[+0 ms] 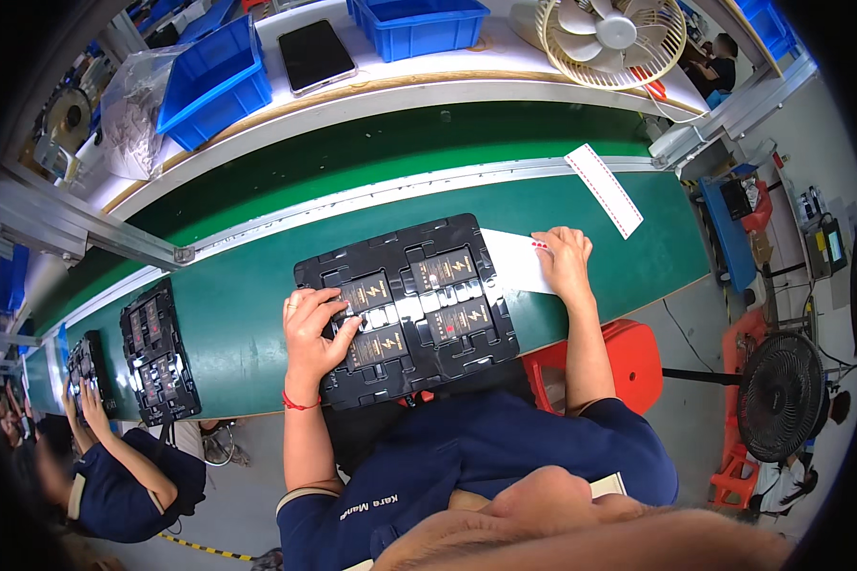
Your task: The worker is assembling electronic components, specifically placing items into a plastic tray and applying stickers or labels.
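Fingers [328, 309] at one tray [408, 309] (four batteries [449, 270])

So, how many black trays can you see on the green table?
3. The nearest tray is before the person, partly under the left hand; the middle tray is left of it; the farthest tray is at a co-worker's hands. More may be hidden beyond.

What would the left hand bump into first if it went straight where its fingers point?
Probably the black, gold-marked block in the upper-left part of the black tray, right beside the left hand. Depth is unclear, so the fingers may be touching it.
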The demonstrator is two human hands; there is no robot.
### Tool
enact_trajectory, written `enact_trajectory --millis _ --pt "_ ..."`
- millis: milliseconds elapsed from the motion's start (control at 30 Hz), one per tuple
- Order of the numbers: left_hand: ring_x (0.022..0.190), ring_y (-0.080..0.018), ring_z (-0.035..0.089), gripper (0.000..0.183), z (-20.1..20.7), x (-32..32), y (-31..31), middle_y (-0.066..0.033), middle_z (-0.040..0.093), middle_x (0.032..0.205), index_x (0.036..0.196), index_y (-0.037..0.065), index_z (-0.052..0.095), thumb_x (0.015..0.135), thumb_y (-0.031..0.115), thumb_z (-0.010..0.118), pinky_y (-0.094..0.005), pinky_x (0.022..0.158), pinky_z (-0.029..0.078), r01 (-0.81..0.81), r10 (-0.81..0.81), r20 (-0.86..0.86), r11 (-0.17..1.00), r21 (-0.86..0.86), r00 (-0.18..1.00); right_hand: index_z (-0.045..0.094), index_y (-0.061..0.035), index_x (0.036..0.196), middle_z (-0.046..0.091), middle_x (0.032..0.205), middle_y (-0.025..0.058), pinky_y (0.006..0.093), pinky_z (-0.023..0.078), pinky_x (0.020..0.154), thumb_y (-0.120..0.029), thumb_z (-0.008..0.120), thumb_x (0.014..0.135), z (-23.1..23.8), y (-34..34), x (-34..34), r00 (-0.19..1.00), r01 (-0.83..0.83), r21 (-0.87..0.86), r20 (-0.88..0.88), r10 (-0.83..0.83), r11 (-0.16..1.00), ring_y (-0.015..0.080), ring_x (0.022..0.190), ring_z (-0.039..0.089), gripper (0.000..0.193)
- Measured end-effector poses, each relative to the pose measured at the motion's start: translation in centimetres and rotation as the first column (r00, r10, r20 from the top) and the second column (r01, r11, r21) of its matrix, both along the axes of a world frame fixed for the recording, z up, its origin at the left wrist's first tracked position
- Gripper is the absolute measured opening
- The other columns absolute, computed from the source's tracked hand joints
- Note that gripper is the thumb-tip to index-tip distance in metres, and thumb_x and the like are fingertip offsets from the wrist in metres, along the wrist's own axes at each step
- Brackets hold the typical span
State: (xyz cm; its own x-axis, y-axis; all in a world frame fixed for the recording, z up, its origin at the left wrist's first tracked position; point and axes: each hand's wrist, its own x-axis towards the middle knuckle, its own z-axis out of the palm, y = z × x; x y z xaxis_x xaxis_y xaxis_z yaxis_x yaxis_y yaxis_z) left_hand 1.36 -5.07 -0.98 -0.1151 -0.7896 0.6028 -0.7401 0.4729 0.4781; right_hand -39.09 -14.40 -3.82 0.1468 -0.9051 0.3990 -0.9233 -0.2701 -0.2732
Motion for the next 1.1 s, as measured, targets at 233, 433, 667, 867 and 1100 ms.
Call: enact_trajectory --millis 233,433,667,867,1100 --pt "0.09 -0.0288 0.061 0.024 0.4 -0.2 0.1 -0.0093 0.07 0.097 0.082 0.005 0.071 0.068 0.021 0.081 -0.0403 0.083 0.044 -0.019 0.019 0.003 1.0 0.013 1.0 0.072 -0.0086 0.085 0.061 0.09 0.0078 0.0391 0.038 0.091 -0.004 0.072 0.075 0.4 -0.8 0.1 0.998 -0.068 0.013 0.019 0.067 0.998 0.0272 0.098 0.055 0.011" --pt "0.088 -0.0272 0.062 0.019 0.1 -0.1 0.3 -0.0079 0.071 0.096 0.082 0.005 0.071 0.07 0.018 0.081 -0.0395 0.082 0.045 -0.045 0.045 -0.002 0.999 -0.007 0.999 0.062 0.0008 0.085 0.061 0.082 0.017 0.0382 0.051 0.071 0.003 0.063 0.079 0.7 -0.3 -0.1 0.97 -0.129 0.21 0.23 0.079 0.969 0.0324 0.077 0.064 0.005" --pt "0.083 -0.0295 0.066 0.013 -0.4 -0.1 0.9 -0.0135 0.072 0.089 0.089 -0.001 0.07 0.077 0.002 0.074 -0.0373 0.077 0.051 -0.207 0.185 -0.176 0.971 -0.12 0.967 0.056 0.0003 0.103 0.064 0.105 0.01 0.028 0.05 0.074 0.007 0.062 0.084 4.0 0.6 -0.6 0.745 -0.281 0.323 0.667 -0.007 0.904 0.0144 0.088 0.064 0.021" --pt "0.082 -0.0271 0.066 0.01 -0.1 -0.6 2.0 -0.011 0.071 0.087 0.087 0.002 0.071 0.077 0.001 0.073 -0.0365 0.075 0.052 -0.257 0.221 -0.233 0.957 -0.138 0.947 0.048 -0.004 0.118 0.05 0.132 0.0187 0.0399 0.046 0.091 0.006 0.07 0.07 9.0 5.2 12.3 0.664 -0.718 0.128 0.42 0.619 0.684 0.0327 0.117 0.054 0.054" --pt "0.084 -0.0257 0.064 0.012 0.8 0.2 5.4 -0.0078 0.072 0.088 0.085 0.004 0.071 0.074 0.002 0.075 -0.0356 0.077 0.05 -0.091 0.096 -0.174 0.995 0.037 0.98 0.048 -0.0039 0.115 0.05 0.131 0.0207 0.0443 0.044 0.092 -0.003 0.079 0.066 8.8 6.0 17.6 0.533 -0.827 0.314 0.175 0.828 0.466 0.0387 0.115 0.054 0.058"
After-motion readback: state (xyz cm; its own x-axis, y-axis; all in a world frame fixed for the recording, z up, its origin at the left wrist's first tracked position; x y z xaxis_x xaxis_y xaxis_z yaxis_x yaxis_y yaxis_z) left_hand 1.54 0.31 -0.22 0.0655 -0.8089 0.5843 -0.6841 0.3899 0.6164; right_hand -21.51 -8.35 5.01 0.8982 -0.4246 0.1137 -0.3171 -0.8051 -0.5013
